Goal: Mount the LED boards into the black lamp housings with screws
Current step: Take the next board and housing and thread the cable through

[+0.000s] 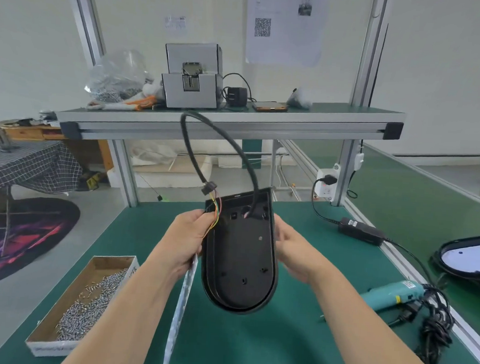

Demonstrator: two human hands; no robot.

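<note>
Left hand point(187, 243) curls its fingers round a thin white LED board point(183, 298), holding it and some thin coloured wires point(217, 215) against the left rim of a black, round-ended plastic lamp housing point(240, 265). This housing is held above the green bench mat point(252, 346), hollow side up, with small screw bosses inside and a thick black cable point(205, 135) looping from its top. Right hand point(291, 248) sits at the right rim, blurred, its fingers hidden behind the housing, so its grip cannot be told. Only the board's edge shows, and its lower end is cut off by the frame.
</note>
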